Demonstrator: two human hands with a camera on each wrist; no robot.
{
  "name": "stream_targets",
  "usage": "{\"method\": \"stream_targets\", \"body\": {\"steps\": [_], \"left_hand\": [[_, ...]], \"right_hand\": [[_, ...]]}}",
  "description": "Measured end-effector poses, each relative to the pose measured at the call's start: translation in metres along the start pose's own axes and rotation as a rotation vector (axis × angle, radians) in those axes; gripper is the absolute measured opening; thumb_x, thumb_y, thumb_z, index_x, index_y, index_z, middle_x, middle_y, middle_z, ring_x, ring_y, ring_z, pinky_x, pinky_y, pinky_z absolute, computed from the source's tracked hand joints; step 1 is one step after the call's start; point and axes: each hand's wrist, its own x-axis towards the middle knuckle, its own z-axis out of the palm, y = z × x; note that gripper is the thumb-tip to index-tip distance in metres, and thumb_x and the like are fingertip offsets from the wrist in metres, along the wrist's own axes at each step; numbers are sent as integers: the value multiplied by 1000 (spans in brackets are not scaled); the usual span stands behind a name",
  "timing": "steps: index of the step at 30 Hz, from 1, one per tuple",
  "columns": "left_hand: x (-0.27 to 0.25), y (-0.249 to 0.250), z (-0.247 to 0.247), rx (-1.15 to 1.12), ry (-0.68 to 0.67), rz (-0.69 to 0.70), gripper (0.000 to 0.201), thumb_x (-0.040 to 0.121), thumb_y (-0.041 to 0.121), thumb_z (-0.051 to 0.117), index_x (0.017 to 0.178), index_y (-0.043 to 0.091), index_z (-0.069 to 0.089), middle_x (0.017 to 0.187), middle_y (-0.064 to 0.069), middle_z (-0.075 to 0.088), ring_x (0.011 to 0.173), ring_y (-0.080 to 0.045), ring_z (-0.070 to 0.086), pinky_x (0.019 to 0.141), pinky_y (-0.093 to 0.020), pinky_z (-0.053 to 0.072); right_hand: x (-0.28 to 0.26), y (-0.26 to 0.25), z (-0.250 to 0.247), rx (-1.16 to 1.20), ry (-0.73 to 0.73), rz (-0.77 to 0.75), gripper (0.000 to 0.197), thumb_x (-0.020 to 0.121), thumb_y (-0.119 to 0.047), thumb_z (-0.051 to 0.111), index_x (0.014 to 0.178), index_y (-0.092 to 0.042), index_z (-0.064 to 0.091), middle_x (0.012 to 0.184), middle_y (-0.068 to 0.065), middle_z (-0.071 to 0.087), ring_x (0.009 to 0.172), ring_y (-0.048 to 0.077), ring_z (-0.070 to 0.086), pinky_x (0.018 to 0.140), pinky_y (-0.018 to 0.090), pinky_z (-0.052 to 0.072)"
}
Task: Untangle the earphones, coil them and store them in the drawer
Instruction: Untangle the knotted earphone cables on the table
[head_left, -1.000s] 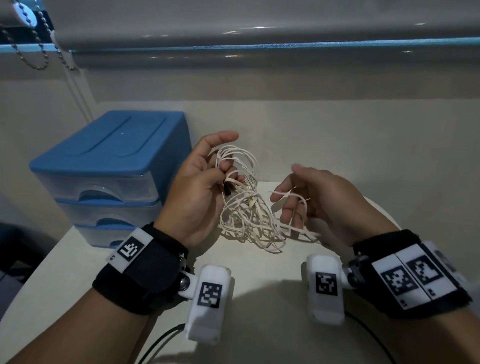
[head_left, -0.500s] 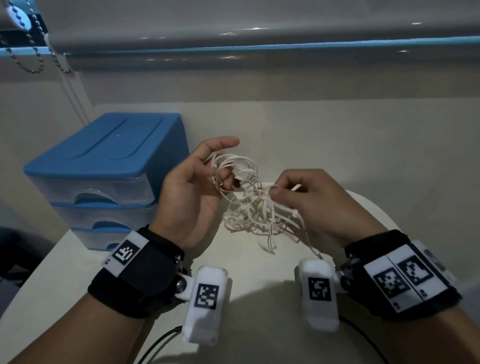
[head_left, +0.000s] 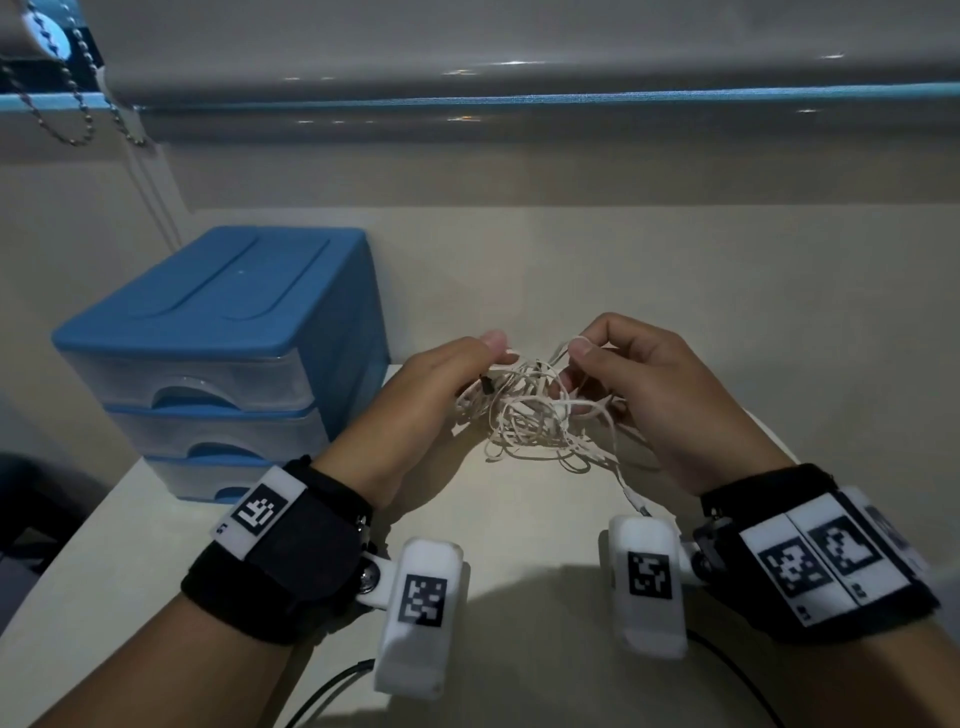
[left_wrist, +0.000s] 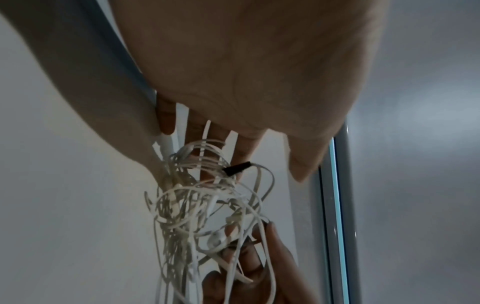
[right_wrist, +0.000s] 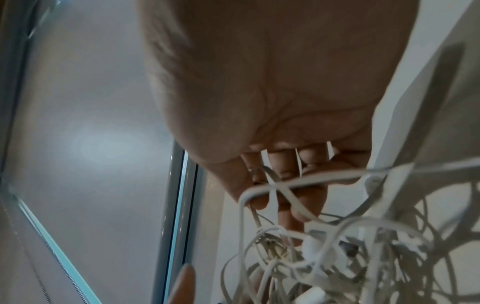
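Observation:
A tangled bundle of white earphones (head_left: 530, 415) hangs between both hands just above the white table (head_left: 519, 530). My left hand (head_left: 441, 384) pinches a strand at the bundle's upper left, thumb on top. My right hand (head_left: 623, 384) pinches a loop at the upper right with thumb and forefinger. Loose loops droop to the table, and the plug end (head_left: 636, 501) trails toward my right wrist. In the left wrist view the earphones (left_wrist: 205, 209) show a small black piece (left_wrist: 237, 167). The right wrist view shows the earphones (right_wrist: 324, 246) draped over curled fingers (right_wrist: 285, 185).
A blue drawer unit (head_left: 223, 358) with three translucent drawers, all closed, stands at the left on the table. A wall and window sill with a roller blind (head_left: 519, 62) rise behind. A bead chain (head_left: 78, 104) hangs at the upper left.
The left hand lowered and closed its raised forefinger onto the wire. The right hand moved up and left, now pinching a loop at the top; the bundle is bunched tighter between the hands.

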Motion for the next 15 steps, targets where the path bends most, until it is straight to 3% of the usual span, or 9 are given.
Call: {"method": "stream_targets", "body": {"steps": [2,5,7,8,10,13,15], "left_hand": [[1,-2,-1,68,-42,41,46,86,56,69,113,19,75,120,-10,73,123,-36,63,114,-62,38],[2,-5,-2,154,-55,88,32,87,40,74,111,20,76,114,-16,73,115,-41,65,108,-66,44],[4,-8,-4,204,-4,115,14,96,21,69,106,18,77,107,-14,75,103,-30,70,103,-56,52],[4,-8,-4,221,19,128,15,99,13,65,105,15,78,103,-13,76,95,-23,70,95,-47,56],[3,-7,-4,198,48,137,20,102,3,57,104,8,76,96,-13,76,85,-18,67,80,-33,53],[2,-5,-3,95,80,115,24,103,-2,49,100,2,73,90,-16,71,81,-25,62,72,-33,49],[1,-3,-2,43,104,82,25,103,-4,46,98,1,70,89,-18,68,77,-27,57,65,-31,46]], "right_hand": [[-1,-1,1,-16,-10,-9,19,102,-12,57,84,-4,59,77,14,67,63,21,52,52,24,39],[-2,-3,1,-13,-20,3,19,102,-15,57,86,-6,60,75,14,68,63,26,48,51,26,36],[-1,-3,1,-27,-29,17,20,103,-18,56,87,-7,60,74,17,69,60,28,44,53,27,33],[-2,-4,1,-16,-29,24,20,103,-19,55,88,-7,60,72,19,68,57,26,45,50,25,34],[-2,-4,1,22,-33,31,25,105,-23,50,92,-6,62,68,22,66,53,24,48,45,23,33],[-1,-5,-1,56,-15,26,32,107,-24,44,95,-3,65,62,23,64,49,23,42,43,23,32],[1,-2,-5,-58,42,-1,26,104,-18,49,93,-3,67,64,19,67,50,20,41,45,20,35]]}}
